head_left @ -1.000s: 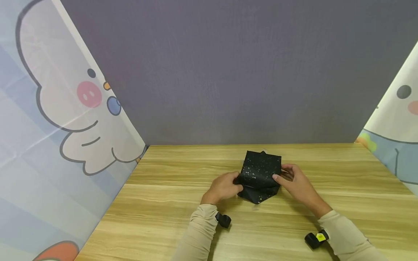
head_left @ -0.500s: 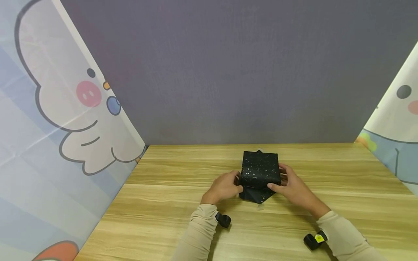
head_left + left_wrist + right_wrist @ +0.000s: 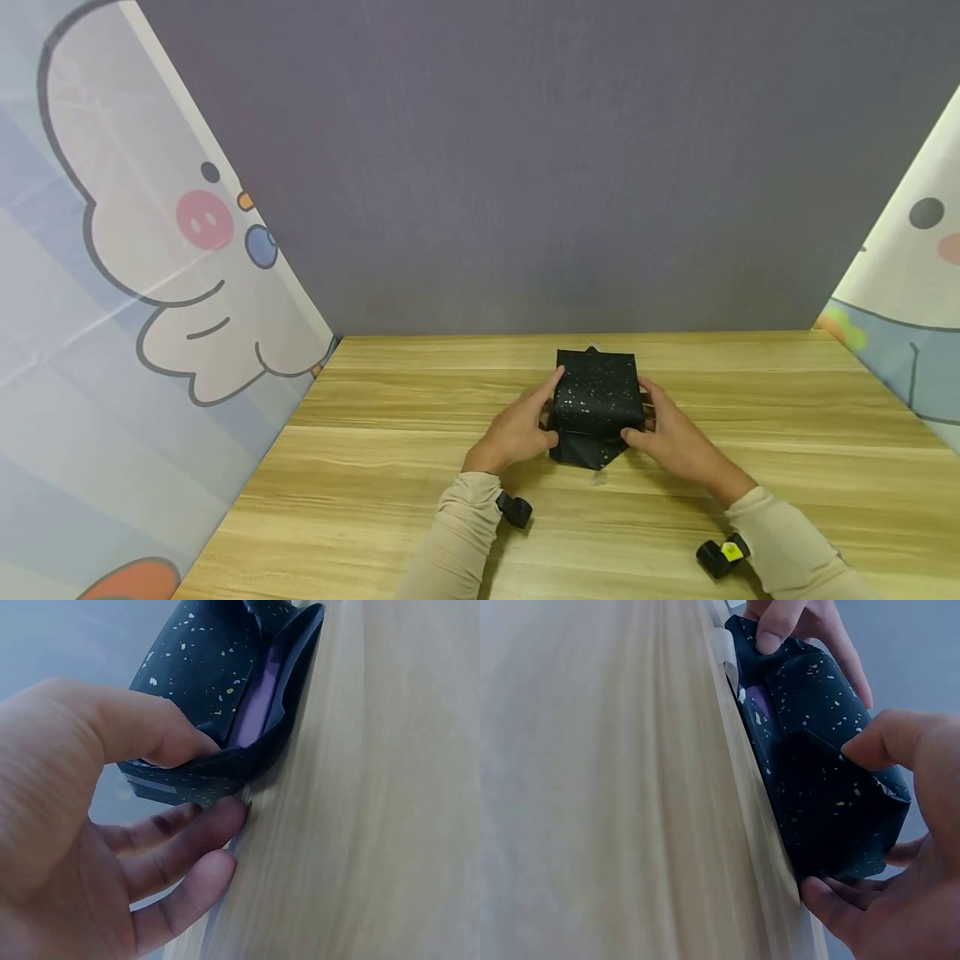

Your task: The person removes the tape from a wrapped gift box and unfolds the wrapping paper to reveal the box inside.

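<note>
A box wrapped in black, gold-and-white speckled paper (image 3: 600, 392) sits on the table, a pointed flap toward me at its open front. Through the gap in the folds, a purple surface (image 3: 259, 709) shows inside. My left hand (image 3: 517, 433) grips the left end: its thumb presses a fold of the paper, its index finger lies up along the top edge, and the other fingers curl beside the end. At the right end, my right hand (image 3: 675, 437) holds the package, thumb on the front fold and fingers behind the side, partly hidden in the head view.
A clear piece of tape (image 3: 597, 477) shows at the front flap's tip. The wood-grain table (image 3: 390, 500) spreads around the package, with a grey wall panel (image 3: 480, 167) behind it. Cartoon-printed sheets (image 3: 150, 275) flank both sides.
The package has turned slightly straight and shifted a little left. My left index finger has stretched up onto its top edge. The right thumb has slid down to the front fold.
</note>
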Demonstrator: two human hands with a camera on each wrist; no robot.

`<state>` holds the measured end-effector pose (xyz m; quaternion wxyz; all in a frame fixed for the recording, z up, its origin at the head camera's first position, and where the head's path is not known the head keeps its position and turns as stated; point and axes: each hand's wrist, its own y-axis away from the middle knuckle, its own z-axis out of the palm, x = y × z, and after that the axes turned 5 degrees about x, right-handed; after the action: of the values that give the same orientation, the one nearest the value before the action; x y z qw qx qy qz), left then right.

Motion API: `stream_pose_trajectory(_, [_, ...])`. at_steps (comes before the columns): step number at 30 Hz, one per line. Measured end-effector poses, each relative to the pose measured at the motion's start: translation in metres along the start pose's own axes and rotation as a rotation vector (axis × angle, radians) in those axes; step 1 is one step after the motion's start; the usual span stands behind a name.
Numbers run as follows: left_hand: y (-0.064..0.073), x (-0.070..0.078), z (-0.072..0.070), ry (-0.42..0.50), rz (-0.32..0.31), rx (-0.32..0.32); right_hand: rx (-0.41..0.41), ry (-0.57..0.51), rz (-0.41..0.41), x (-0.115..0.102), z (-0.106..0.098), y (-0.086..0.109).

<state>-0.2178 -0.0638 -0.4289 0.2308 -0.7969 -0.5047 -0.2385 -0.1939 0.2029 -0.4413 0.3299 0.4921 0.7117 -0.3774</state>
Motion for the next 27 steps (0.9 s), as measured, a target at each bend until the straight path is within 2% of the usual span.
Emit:
stream_pose_trajectory(5, [-0.0013,0.0034,0.0006,-0.047,-0.017,-0.025,-0.006,0.009,-0.022,-0.0021,-0.0028,0.0011])
stream_pose_trajectory(18, [0.0021,0.0015,0.0043,0.001,-0.029,-0.021,-0.065,0.066,0.014,-0.004,-0.0058,0.0059])
stream_pose_trajectory(27, [0.0025,0.0018,0.0035,0.003,-0.022,0.001,-0.05,0.128,0.026,-0.0014,-0.0046,0.0065])
